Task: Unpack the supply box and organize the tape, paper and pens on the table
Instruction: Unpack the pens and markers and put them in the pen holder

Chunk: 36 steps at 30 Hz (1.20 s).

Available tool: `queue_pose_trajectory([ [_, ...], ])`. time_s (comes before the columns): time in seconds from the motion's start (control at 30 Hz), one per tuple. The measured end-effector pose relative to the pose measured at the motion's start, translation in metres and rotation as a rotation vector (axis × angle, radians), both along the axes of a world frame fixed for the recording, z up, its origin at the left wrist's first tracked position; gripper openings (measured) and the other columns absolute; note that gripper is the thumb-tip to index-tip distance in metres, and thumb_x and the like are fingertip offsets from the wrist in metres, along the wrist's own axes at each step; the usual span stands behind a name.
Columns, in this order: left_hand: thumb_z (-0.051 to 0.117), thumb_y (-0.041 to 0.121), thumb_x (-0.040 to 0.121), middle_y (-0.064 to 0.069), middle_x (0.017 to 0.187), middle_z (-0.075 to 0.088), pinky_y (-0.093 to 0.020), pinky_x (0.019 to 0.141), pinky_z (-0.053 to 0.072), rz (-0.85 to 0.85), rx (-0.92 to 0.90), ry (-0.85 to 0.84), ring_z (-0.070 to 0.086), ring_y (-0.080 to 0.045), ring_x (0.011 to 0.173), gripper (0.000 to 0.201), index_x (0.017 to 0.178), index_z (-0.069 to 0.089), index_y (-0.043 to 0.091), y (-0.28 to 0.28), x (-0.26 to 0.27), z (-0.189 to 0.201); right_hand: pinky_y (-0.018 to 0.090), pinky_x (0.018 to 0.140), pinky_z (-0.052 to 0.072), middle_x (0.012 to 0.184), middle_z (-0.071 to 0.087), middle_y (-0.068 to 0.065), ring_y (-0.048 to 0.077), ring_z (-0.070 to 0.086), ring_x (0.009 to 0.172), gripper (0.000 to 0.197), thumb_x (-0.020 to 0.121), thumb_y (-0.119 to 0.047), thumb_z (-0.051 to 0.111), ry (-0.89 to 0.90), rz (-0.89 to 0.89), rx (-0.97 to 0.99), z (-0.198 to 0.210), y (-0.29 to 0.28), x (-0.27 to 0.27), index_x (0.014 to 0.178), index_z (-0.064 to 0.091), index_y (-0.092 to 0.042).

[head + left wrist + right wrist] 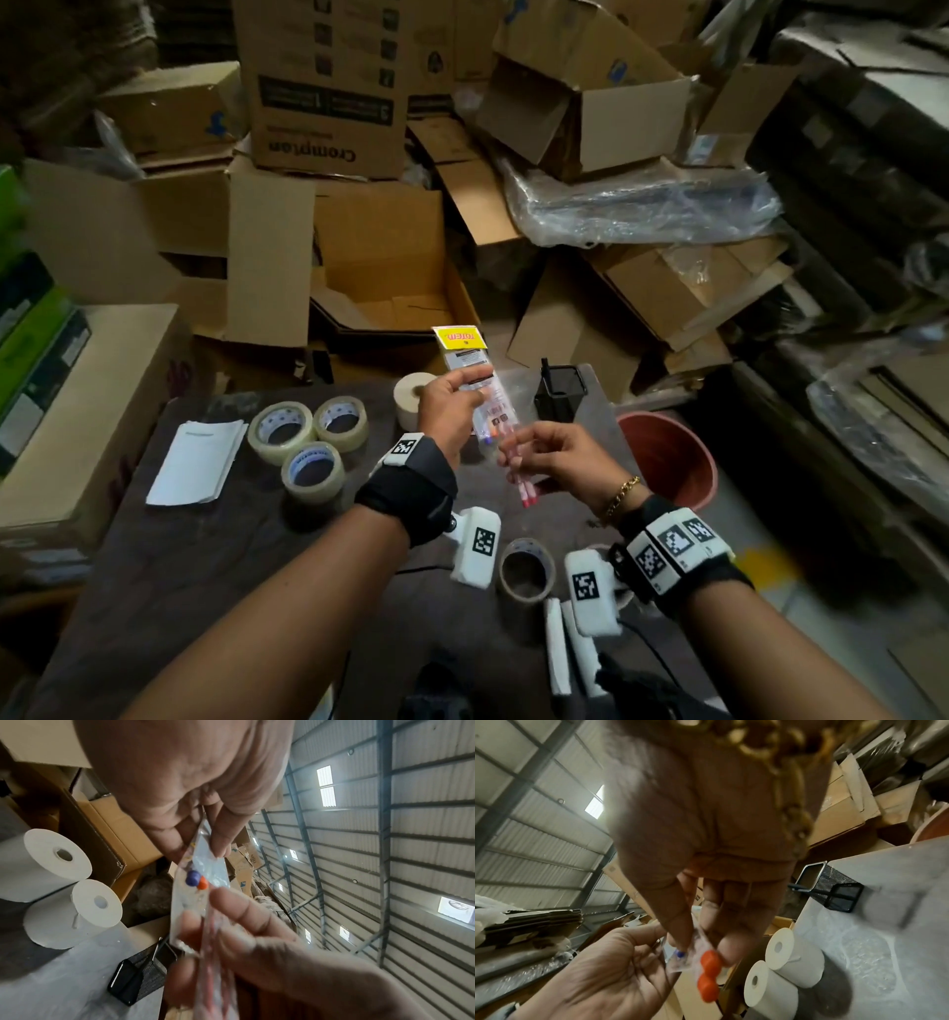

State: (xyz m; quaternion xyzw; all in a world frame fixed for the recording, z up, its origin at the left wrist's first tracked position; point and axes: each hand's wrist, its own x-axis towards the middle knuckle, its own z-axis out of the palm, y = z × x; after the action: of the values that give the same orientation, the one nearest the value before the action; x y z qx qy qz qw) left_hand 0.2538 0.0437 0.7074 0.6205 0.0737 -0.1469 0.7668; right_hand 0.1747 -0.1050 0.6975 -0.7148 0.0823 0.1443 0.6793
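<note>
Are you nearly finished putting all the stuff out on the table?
About halfway. Done: three clear tape rolls and the white paper stack sit grouped on the dark table. In hand: the left hand holds the clear pen packet while the right hand pulls red-capped pens out. Left: pens into the black mesh holder.

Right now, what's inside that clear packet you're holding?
Pens. The left hand holds the packet; the right hand pinches two red-capped pens sticking out. A blue cap and an orange one show inside; fingers and the label hide any others.
</note>
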Motion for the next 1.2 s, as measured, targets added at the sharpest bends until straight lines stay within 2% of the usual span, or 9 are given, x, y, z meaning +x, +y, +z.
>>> queue_pose_trajectory([
  [0.2, 0.053, -0.011, 0.087, -0.014, 0.117, 0.066, -0.046, 0.086, 0.057, 0.011, 0.092, -0.002, 0.067, -0.031, 0.101, 0.033, 0.110, 0.070, 0.006, -0.047, 0.005, -0.015, 0.035, 0.068, 0.057, 0.088, 0.073, 0.002, 0.019, 0.069, 0.083, 0.017, 0.088, 0.001, 0.063, 0.022, 0.038, -0.046, -0.018, -0.048, 0.028, 0.099, 0.073, -0.007],
  [0.37, 0.054, -0.012, 0.086, -0.014, 0.117, 0.066, -0.028, 0.071, 0.058, 0.125, 0.155, 0.007, 0.067, -0.025, 0.092, 0.033, 0.106, 0.071, 0.009, -0.053, 0.029, -0.036, 0.018, 0.057, 0.050, 0.080, 0.071, -0.003, 0.004, 0.065, 0.069, 0.023, 0.085, 0.006, 0.063, 0.178, 0.231, -0.138, -0.045, -0.094, 0.028, 0.093, 0.073, -0.014],
  [0.57, 0.054, -0.014, 0.087, -0.012, 0.114, 0.064, -0.018, 0.061, 0.057, 0.042, 0.249, 0.066, 0.062, -0.025, 0.096, 0.031, 0.110, 0.068, 0.001, -0.060, 0.027, -0.069, 0.020, 0.066, 0.056, 0.086, 0.072, 0.003, 0.018, 0.064, 0.080, 0.025, 0.083, 0.014, 0.059, 0.024, -0.190, -0.150, -0.069, -0.163, 0.106, 0.089, 0.073, -0.006],
  [0.7, 0.058, -0.012, 0.084, -0.015, 0.109, 0.068, -0.035, 0.090, 0.054, -0.010, 0.308, 0.077, 0.063, -0.024, 0.098, 0.030, 0.105, 0.071, 0.006, -0.075, 0.024, -0.083, 0.016, 0.063, 0.053, 0.067, 0.073, -0.010, 0.001, 0.066, 0.065, 0.030, 0.077, 0.017, 0.063, -0.051, -0.362, -0.170, -0.088, -0.177, 0.173, 0.077, 0.072, -0.011],
  [0.8, 0.059, -0.009, 0.085, -0.019, 0.115, 0.068, -0.035, 0.096, 0.051, -0.034, 0.322, 0.086, 0.062, -0.021, 0.099, 0.027, 0.108, 0.070, -0.001, -0.083, 0.024, -0.082, 0.014, 0.067, 0.051, 0.065, 0.071, -0.013, -0.002, 0.065, 0.064, 0.025, 0.076, 0.015, 0.064, -0.064, -0.386, -0.182, -0.098, -0.171, 0.198, 0.076, 0.072, -0.008],
  [0.87, 0.059, -0.008, 0.086, -0.019, 0.116, 0.067, -0.036, 0.097, 0.050, -0.044, 0.324, 0.090, 0.062, -0.021, 0.100, 0.028, 0.111, 0.068, -0.004, -0.087, 0.024, -0.083, 0.017, 0.072, 0.052, 0.070, 0.070, -0.013, -0.002, 0.065, 0.069, 0.019, 0.076, 0.012, 0.066, -0.063, -0.403, -0.203, -0.108, -0.168, 0.206, 0.078, 0.073, -0.006],
  [0.97, 0.058, -0.008, 0.087, -0.016, 0.113, 0.066, -0.037, 0.098, 0.050, -0.047, 0.324, 0.110, 0.061, -0.021, 0.101, 0.028, 0.113, 0.067, -0.005, -0.088, 0.023, -0.085, 0.038, 0.093, 0.053, 0.078, 0.073, -0.007, 0.007, 0.067, 0.081, 0.022, 0.073, 0.002, 0.067, -0.063, -0.398, -0.286, -0.125, -0.168, 0.209, 0.070, 0.075, -0.018],
  [1.07, 0.058, -0.008, 0.087, -0.013, 0.110, 0.066, -0.035, 0.096, 0.050, -0.039, 0.331, 0.146, 0.062, -0.021, 0.101, 0.028, 0.113, 0.067, -0.004, -0.088, 0.022, -0.090, 0.040, 0.093, 0.054, 0.077, 0.070, -0.008, 0.006, 0.064, 0.078, 0.026, 0.074, 0.002, 0.069, -0.053, -0.358, -0.340, -0.133, -0.172, 0.202, 0.071, 0.074, -0.023],
  [1.2, 0.055, -0.012, 0.087, -0.014, 0.108, 0.066, -0.037, 0.097, 0.051, -0.019, 0.327, 0.178, 0.062, -0.024, 0.101, 0.028, 0.110, 0.067, -0.004, -0.090, 0.025, -0.090, 0.047, 0.102, 0.045, 0.082, 0.074, -0.018, 0.007, 0.067, 0.096, 0.007, 0.064, -0.031, 0.071, -0.011, -0.337, -0.381, -0.139, -0.191, 0.184, 0.068, 0.075, -0.034],
])
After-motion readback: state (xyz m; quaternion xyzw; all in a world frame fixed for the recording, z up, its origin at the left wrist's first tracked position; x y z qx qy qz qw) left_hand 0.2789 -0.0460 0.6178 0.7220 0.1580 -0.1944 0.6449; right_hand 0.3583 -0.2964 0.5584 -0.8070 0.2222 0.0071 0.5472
